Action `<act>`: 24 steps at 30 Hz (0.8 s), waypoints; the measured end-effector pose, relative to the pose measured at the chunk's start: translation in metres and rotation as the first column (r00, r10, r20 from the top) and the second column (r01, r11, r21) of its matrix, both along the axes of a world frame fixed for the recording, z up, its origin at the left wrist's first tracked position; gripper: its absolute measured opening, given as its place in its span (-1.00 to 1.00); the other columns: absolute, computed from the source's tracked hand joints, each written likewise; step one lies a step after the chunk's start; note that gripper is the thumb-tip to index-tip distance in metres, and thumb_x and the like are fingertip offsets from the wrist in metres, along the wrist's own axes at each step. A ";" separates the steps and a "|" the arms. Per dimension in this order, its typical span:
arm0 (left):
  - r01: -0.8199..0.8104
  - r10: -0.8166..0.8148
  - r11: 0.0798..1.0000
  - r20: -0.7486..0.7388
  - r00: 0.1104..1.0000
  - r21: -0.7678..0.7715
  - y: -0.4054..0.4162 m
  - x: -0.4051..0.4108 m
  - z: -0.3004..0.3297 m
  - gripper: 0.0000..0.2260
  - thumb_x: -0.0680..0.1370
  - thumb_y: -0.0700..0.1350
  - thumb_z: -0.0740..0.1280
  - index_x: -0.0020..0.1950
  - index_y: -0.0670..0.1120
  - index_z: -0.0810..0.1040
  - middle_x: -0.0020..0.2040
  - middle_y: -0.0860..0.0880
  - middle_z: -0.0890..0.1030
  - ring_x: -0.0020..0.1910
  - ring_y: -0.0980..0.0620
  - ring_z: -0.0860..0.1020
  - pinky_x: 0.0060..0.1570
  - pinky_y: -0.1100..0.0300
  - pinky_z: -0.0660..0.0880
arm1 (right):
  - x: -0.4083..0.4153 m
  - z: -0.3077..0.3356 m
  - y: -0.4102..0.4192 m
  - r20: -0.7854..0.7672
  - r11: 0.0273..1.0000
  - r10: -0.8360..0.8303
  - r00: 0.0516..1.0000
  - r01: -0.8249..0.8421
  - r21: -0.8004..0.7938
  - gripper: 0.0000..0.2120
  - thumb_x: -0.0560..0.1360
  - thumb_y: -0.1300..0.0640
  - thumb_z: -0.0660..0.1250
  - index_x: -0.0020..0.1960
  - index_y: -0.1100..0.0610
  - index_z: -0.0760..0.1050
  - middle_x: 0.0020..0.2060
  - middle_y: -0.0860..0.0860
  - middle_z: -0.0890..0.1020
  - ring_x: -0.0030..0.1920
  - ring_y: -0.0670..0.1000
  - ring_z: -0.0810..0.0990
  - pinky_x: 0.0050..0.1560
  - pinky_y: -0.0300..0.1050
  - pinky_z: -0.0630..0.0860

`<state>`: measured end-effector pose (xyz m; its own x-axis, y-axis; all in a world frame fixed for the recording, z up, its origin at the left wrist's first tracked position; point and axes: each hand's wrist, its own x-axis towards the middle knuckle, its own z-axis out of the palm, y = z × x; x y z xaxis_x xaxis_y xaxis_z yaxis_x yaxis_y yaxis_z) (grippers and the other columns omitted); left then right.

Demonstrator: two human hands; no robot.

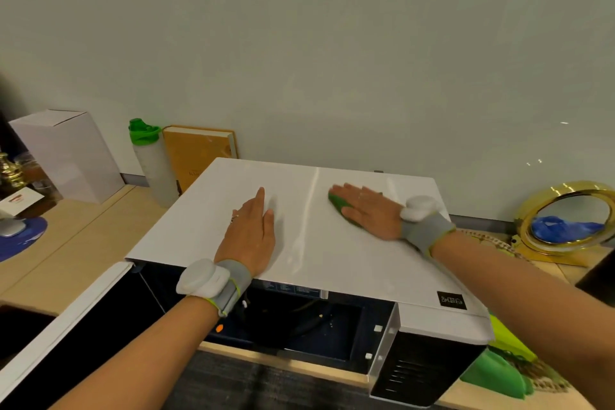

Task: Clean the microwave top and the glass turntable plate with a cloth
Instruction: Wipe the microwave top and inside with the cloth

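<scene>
A white microwave stands on a wooden counter, its flat top facing me and its door swung open to the left. My left hand rests flat on the top, fingers straight. On the right half of the top my right hand presses flat on a green cloth, which shows only under the fingers and thumb. The dark cavity is visible below the top's front edge; I cannot make out the glass turntable plate inside.
Behind the microwave at the left stand a bottle with a green cap, a brown book and a white box. A gold-framed round mirror leans at the right. Green items lie by the microwave's right side.
</scene>
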<state>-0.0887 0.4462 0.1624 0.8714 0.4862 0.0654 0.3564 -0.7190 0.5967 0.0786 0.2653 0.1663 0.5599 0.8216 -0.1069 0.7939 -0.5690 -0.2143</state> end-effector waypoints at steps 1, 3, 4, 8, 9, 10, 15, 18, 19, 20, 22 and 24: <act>0.003 -0.003 1.000 -0.005 1.000 0.006 0.000 0.000 0.000 -0.53 0.67 -0.01 -0.09 0.57 -0.03 -0.08 0.56 -0.08 0.06 0.55 -0.06 0.03 0.52 0.11 -0.07 | 0.010 0.001 0.010 0.005 0.998 -0.061 0.998 0.061 -0.004 -0.51 0.66 0.02 -0.07 0.55 0.05 -0.09 0.55 -0.03 -0.02 0.55 -0.05 -0.09 0.50 -0.16 -0.20; 0.007 -0.007 1.000 -0.015 1.000 0.014 -0.001 0.000 0.000 -0.54 0.67 -0.02 -0.09 0.57 -0.05 -0.08 0.56 -0.09 0.08 0.55 -0.06 0.05 0.51 0.12 -0.06 | 0.019 0.002 0.036 0.024 0.989 -0.150 0.988 0.150 -0.006 -0.51 0.66 0.02 -0.08 0.55 0.08 -0.08 0.55 0.00 -0.02 0.56 0.00 -0.08 0.52 -0.08 -0.16; 0.005 -0.005 1.000 -0.016 1.000 0.015 -0.001 0.000 0.001 -0.54 0.67 -0.03 -0.08 0.57 -0.06 -0.07 0.56 -0.09 0.08 0.54 -0.06 0.06 0.51 0.12 -0.05 | 0.018 0.002 0.049 0.036 0.984 -0.176 0.984 0.176 -0.009 -0.50 0.66 0.01 -0.07 0.55 0.10 -0.07 0.55 0.01 -0.02 0.56 0.02 -0.07 0.53 -0.05 -0.14; -0.009 0.009 1.000 -0.002 1.000 0.019 -0.002 0.001 0.002 -0.54 0.67 -0.03 -0.07 0.57 -0.07 -0.04 0.55 -0.11 0.11 0.54 -0.07 0.09 0.52 0.08 -0.02 | -0.010 -0.001 0.080 0.075 0.990 -0.139 0.987 0.141 -0.013 -0.49 0.65 0.01 -0.05 0.55 0.12 -0.04 0.55 0.03 -0.01 0.55 0.06 -0.04 0.52 -0.01 -0.09; -0.011 0.011 1.000 -0.001 1.000 0.016 -0.002 0.001 0.002 -0.54 0.67 -0.03 -0.07 0.57 -0.07 -0.04 0.55 -0.11 0.11 0.54 -0.08 0.09 0.52 0.08 -0.02 | -0.022 -0.002 0.082 0.073 0.995 -0.100 0.992 0.101 -0.006 -0.49 0.65 0.02 -0.04 0.55 0.12 -0.04 0.55 0.03 0.00 0.55 0.06 -0.03 0.52 -0.01 -0.08; -0.010 0.010 1.000 0.003 1.000 0.015 -0.001 0.001 0.001 -0.54 0.67 -0.03 -0.07 0.57 -0.07 -0.03 0.55 -0.11 0.11 0.53 -0.08 0.10 0.52 0.07 -0.01 | -0.036 -0.002 0.081 0.076 0.998 -0.056 0.995 0.056 0.003 -0.49 0.65 0.02 -0.04 0.55 0.11 -0.04 0.55 0.03 0.00 0.55 0.05 -0.03 0.53 -0.01 -0.08; -0.003 0.003 1.000 0.029 1.000 0.015 0.003 0.002 -0.003 -0.54 0.66 -0.01 -0.08 0.56 -0.06 0.01 0.54 -0.12 0.15 0.52 -0.10 0.13 0.51 0.01 0.06 | -0.099 -0.002 0.044 0.022 0.981 0.194 0.981 -0.194 -0.008 -0.50 0.66 0.02 -0.05 0.55 0.09 -0.08 0.55 -0.01 -0.03 0.55 -0.01 -0.10 0.52 -0.09 -0.18; 0.000 -0.001 1.000 0.023 1.000 0.016 0.005 0.001 -0.003 -0.54 0.66 0.00 -0.08 0.56 -0.06 0.01 0.54 -0.11 0.15 0.53 -0.12 0.12 0.52 0.01 0.06 | -0.101 0.001 0.005 -0.046 0.964 0.262 0.964 -0.260 0.046 -0.51 0.66 0.04 -0.04 0.55 0.04 -0.07 0.55 -0.06 -0.02 0.55 -0.05 -0.10 0.46 -0.20 -0.23; 0.004 -0.004 1.000 0.023 1.000 0.014 0.005 0.000 -0.003 -0.54 0.66 0.01 -0.08 0.56 -0.05 0.01 0.54 -0.11 0.15 0.53 -0.12 0.12 0.52 0.01 0.05 | -0.095 0.002 -0.006 -0.049 0.969 0.245 0.968 -0.242 0.050 -0.51 0.66 0.03 -0.04 0.55 0.02 -0.06 0.55 -0.07 -0.01 0.54 -0.07 -0.09 0.45 -0.22 -0.24; 0.008 -0.008 1.000 0.024 1.000 0.010 0.005 0.000 -0.003 -0.54 0.66 0.01 -0.09 0.56 -0.05 0.01 0.54 -0.10 0.15 0.53 -0.11 0.12 0.52 0.02 0.05 | -0.086 0.002 -0.015 -0.043 0.979 0.202 0.978 -0.200 0.044 -0.51 0.66 0.02 -0.05 0.55 0.01 -0.07 0.55 -0.08 -0.01 0.54 -0.08 -0.09 0.44 -0.23 -0.24; 0.016 -0.016 1.000 0.024 1.000 0.006 0.004 0.000 -0.003 -0.54 0.66 0.01 -0.09 0.56 -0.05 0.00 0.54 -0.09 0.15 0.53 -0.11 0.12 0.52 0.02 0.05 | -0.065 0.002 -0.021 -0.028 0.997 0.076 0.997 -0.075 0.021 -0.51 0.66 0.02 -0.06 0.55 0.01 -0.09 0.55 -0.07 0.00 0.54 -0.08 -0.08 0.47 -0.21 -0.23; 0.027 -0.027 1.000 0.023 0.999 -0.001 0.004 -0.001 -0.004 -0.54 0.66 0.01 -0.09 0.56 -0.05 0.00 0.54 -0.10 0.14 0.53 -0.12 0.11 0.52 0.02 0.04 | -0.047 0.002 -0.010 -0.022 0.998 -0.062 0.998 0.062 0.014 -0.51 0.66 0.02 -0.07 0.55 0.04 -0.08 0.55 -0.05 -0.01 0.55 -0.03 -0.07 0.50 -0.15 -0.20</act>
<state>-0.0895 0.4498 0.1588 0.8822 0.4631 0.0855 0.3232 -0.7275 0.6052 0.0312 0.2555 0.1681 0.6075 0.7870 -0.1075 0.7523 -0.6135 -0.2400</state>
